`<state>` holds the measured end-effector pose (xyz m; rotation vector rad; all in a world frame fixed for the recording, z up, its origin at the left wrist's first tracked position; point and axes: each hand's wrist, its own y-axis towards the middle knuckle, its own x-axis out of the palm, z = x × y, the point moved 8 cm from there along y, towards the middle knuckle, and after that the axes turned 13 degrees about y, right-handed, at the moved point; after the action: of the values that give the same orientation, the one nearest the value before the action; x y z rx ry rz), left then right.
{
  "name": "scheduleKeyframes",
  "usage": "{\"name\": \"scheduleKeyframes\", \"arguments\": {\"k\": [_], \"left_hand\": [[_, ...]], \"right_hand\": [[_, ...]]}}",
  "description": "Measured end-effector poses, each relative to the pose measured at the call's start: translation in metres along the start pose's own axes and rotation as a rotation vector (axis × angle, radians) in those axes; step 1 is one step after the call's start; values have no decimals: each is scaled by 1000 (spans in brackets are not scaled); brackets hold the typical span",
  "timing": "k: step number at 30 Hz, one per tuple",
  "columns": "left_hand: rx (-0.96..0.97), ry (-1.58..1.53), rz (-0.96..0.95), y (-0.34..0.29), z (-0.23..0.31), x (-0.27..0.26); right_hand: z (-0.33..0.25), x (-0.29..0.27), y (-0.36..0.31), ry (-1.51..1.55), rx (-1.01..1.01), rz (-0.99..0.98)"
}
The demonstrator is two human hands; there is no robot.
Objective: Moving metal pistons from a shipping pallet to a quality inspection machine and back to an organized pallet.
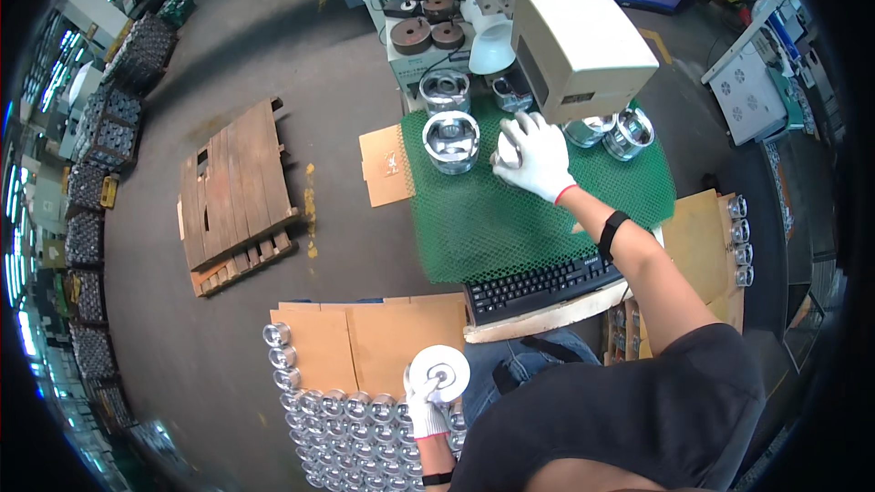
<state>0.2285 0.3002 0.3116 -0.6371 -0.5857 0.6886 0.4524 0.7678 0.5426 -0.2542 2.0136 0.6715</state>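
My right hand (536, 159), in a white glove, is over the green mesh mat (465, 237). Its fingers are closed round a metal piston (507, 152) that they partly hide. To its left on the mat stand two open-topped silver pistons, a nearer piston (451, 143) and a farther one (445, 91). Down by my lap, my gloved left hand (423, 405) grips another piston (440, 374), its round pale crown turned up. Beneath that hand, rows of silver pistons (360, 428) stand beside brown cardboard (401, 337).
A beige box-shaped machine head (588, 50) overhangs the mat's far side, with more pistons (629, 134) below it. A black keyboard (538, 287) lies along the mat's near edge. Wooden pallets (237, 187) lie on the floor at left. Brown round weights (411, 35) sit behind the mat.
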Motion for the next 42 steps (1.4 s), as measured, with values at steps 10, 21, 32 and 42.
{"name": "scheduleKeyframes", "arguments": {"k": [10, 21, 32, 42], "left_hand": [[4, -86, -269, -23, 104, 157], [-473, -198, -471, -63, 60, 213], [111, 757, -573, 5, 23, 134], [-29, 311, -170, 10, 19, 38]], "right_hand": [[-36, -40, -101, 215, -25, 167], [-124, 5, -255, 2210, 1441, -124], [-88, 23, -242, 488, 343, -619], [-116, 86, -82, 105, -159, -524]]}}
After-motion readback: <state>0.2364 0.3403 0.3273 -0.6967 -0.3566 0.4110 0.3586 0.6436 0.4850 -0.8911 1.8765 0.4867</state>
